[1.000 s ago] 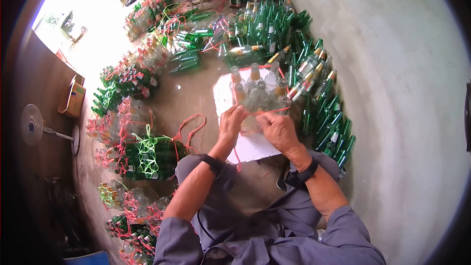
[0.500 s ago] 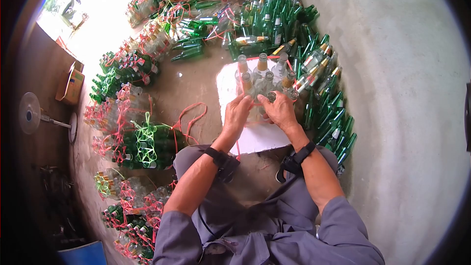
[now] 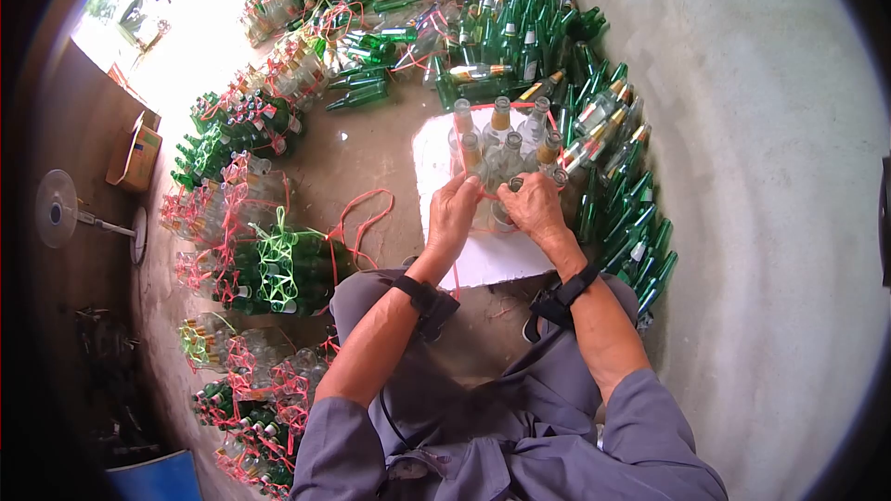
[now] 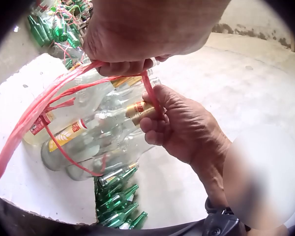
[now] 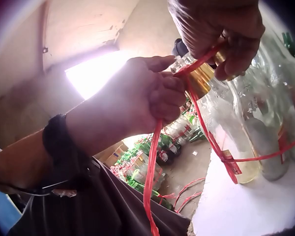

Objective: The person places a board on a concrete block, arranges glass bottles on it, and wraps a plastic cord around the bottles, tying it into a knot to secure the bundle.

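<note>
A tight cluster of clear glass bottles [image 3: 510, 158], several with gold neck labels, stands upright on a white foam board [image 3: 492, 264]. Red plastic string [image 5: 150, 182] runs round the cluster and up to the necks. My left hand [image 3: 452, 213] grips the string beside a near bottle's neck, and a long tail hangs below the fist. Close to its right, my right hand [image 3: 535, 209] pinches the string against a gold-labelled neck [image 4: 140, 112], thumb and fingers curled there. In the right wrist view the string stretches taut between both hands.
Loose green bottles [image 3: 640, 250] lie along the wall to the right, with more standing at the back. String-tied bundles [image 3: 278, 269] line the left side. A loose red string [image 3: 357, 223] lies on the floor. A fan [image 3: 58, 211] stands far left.
My right hand has moved from the near edge of the cluster up onto the bottle necks, close beside the left hand. Both hands now hold the string nearer the necks.
</note>
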`<state>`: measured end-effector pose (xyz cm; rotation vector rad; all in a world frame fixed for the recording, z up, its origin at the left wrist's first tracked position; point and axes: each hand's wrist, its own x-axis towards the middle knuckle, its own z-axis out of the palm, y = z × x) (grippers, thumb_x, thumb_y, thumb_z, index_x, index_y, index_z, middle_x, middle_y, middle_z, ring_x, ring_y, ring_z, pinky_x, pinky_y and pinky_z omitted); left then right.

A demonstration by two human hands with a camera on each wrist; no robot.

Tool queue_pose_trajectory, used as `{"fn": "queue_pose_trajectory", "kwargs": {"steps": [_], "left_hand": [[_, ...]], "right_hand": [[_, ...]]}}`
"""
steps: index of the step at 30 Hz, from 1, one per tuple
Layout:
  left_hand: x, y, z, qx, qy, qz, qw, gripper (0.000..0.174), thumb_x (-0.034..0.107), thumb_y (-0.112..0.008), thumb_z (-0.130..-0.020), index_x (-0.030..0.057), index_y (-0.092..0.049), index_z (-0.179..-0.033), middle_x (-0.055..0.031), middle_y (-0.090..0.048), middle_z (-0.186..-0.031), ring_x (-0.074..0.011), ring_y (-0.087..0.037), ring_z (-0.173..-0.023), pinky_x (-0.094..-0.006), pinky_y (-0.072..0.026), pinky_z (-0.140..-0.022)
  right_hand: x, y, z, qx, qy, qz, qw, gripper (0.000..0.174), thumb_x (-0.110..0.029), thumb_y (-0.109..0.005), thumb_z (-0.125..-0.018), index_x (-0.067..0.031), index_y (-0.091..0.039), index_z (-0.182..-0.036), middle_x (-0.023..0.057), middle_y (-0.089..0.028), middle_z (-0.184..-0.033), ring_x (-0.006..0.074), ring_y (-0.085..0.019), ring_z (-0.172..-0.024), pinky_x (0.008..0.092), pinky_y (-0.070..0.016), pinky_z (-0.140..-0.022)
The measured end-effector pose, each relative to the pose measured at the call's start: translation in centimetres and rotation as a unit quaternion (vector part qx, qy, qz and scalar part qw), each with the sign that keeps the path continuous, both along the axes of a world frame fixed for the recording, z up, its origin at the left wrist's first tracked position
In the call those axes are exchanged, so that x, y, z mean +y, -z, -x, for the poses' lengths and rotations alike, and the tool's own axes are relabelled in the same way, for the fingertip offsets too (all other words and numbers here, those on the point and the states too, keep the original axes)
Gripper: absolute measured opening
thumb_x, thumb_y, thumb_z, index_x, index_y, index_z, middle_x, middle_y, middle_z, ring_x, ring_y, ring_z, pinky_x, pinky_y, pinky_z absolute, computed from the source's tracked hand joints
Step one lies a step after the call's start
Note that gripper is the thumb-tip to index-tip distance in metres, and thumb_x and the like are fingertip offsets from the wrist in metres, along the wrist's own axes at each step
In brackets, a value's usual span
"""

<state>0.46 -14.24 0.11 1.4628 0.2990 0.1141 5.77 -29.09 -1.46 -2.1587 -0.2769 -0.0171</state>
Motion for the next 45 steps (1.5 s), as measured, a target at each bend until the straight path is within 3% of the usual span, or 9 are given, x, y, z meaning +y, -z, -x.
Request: {"fn": "queue_pose_trajectory", "kwargs": {"steps": [14,23,26,28,31,32,36,39,45], "left_hand": [[-0.2,1.0,-0.2,-0.021,0.000,-0.006,1.000,0.028,0.027,-0.054,-0.098,0.0032,-0.062,-0.085,0.0070,-0.039,-0.055,-0.0034,-0.031,-0.045,-0.0236,-0.0231,-0.042],[-0.2,1.0,-0.3,-0.017,-0.012,-0.010,1.000,0.032,0.028,-0.055,-0.097,-0.0022,-0.064,-0.091,0.0063,-0.041,-0.056,-0.0035,-0.034,-0.047,-0.0232,-0.0274,-0.044],[0.1,0.9,-0.1,-0.004,0.008,-0.012,1.000,0.033,0.027,-0.055,-0.097,-0.0038,-0.065,-0.094,0.0061,-0.043,-0.059,-0.0032,-0.036,-0.051,-0.0220,-0.0301,-0.048],[0.0,1.2,-0.2,-0.020,0.003,-0.011,1.000,0.032,0.027,-0.055,-0.097,-0.0045,-0.065,-0.097,0.0059,-0.044,-0.060,-0.0032,-0.037,-0.052,-0.0221,-0.0309,-0.049],[-0.1,1.9,-0.3,-0.034,-0.005,0.009,0.999,0.035,0.025,-0.056,-0.098,-0.0072,-0.064,-0.110,0.0048,-0.049,-0.066,-0.0029,-0.039,-0.056,-0.0225,-0.0332,-0.052],[0.0,2.2,-0.3,-0.028,0.004,0.002,1.000,0.036,0.025,-0.056,-0.098,-0.0071,-0.063,-0.112,0.0046,-0.050,-0.068,-0.0029,-0.040,-0.058,-0.0222,-0.0337,-0.052],[-0.4,1.8,-0.2,-0.025,0.003,0.013,1.000,0.038,0.026,-0.055,-0.097,-0.0077,-0.063,-0.111,0.0038,-0.051,-0.070,-0.0041,-0.042,-0.061,-0.0222,-0.0358,-0.055],[0.0,1.1,0.1,-0.015,0.011,0.002,1.000,0.045,0.028,-0.055,-0.096,-0.0110,-0.060,-0.118,0.0025,-0.052,-0.071,-0.0057,-0.043,-0.062,-0.0237,-0.0376,-0.057],[0.1,1.4,0.0,-0.018,0.021,-0.008,1.000,0.048,0.030,-0.055,-0.095,-0.0075,-0.060,-0.125,0.0007,-0.054,-0.071,-0.0074,-0.046,-0.064,-0.0256,-0.0401,-0.058]], "right_hand": [[-0.8,-1.3,1.2,0.035,-0.036,0.028,0.998,0.035,-0.023,-0.068,-0.079,0.0114,-0.068,-0.082,0.0332,-0.062,-0.073,0.0474,-0.066,-0.076,0.0473,-0.0540,-0.072],[-1.1,-2.9,2.5,-0.028,-0.033,0.089,0.995,0.059,-0.048,-0.070,-0.086,0.0101,-0.069,-0.096,0.0307,-0.067,-0.079,0.0470,-0.067,-0.080,0.0467,-0.0544,-0.074],[-1.5,-2.9,2.8,-0.004,-0.025,0.031,0.999,0.066,-0.052,-0.070,-0.087,0.0116,-0.067,-0.103,0.0288,-0.069,-0.081,0.0402,-0.071,-0.071,0.0426,-0.0556,-0.067],[-1.7,-5.3,3.3,0.079,-0.031,-0.018,0.996,0.070,-0.053,-0.067,-0.090,0.0118,-0.061,-0.116,0.0136,-0.068,-0.069,0.0169,-0.066,-0.053,0.0297,-0.0502,-0.046],[-2.4,-7.0,2.3,0.061,-0.023,-0.029,0.997,0.065,-0.049,-0.068,-0.091,0.0119,-0.062,-0.114,0.0132,-0.069,-0.073,0.0169,-0.066,-0.053,0.0292,-0.0508,-0.048],[-2.5,-7.7,1.9,0.059,0.003,-0.006,0.998,0.058,-0.046,-0.070,-0.090,0.0101,-0.068,-0.102,0.0212,-0.069,-0.073,0.0258,-0.070,-0.058,0.0353,-0.0536,-0.057],[-1.9,-11.7,-1.9,-0.071,-0.023,0.095,0.993,0.048,-0.041,-0.070,-0.089,0.0065,-0.070,-0.093,0.0233,-0.069,-0.076,0.0322,-0.071,-0.066,0.0381,-0.0549,-0.062],[0.6,-15.7,-5.0,-0.131,-0.042,0.229,0.964,0.039,-0.036,-0.070,-0.087,0.0025,-0.071,-0.086,0.0250,-0.068,-0.079,0.0377,-0.070,-0.075,0.0421,-0.0558,-0.068],[4.1,-11.7,-13.3,-0.159,-0.162,0.444,0.867,0.037,-0.034,-0.070,-0.077,0.0024,-0.072,-0.085,0.0244,-0.070,-0.086,0.0401,-0.070,-0.085,0.0466,-0.0564,-0.076]]}}
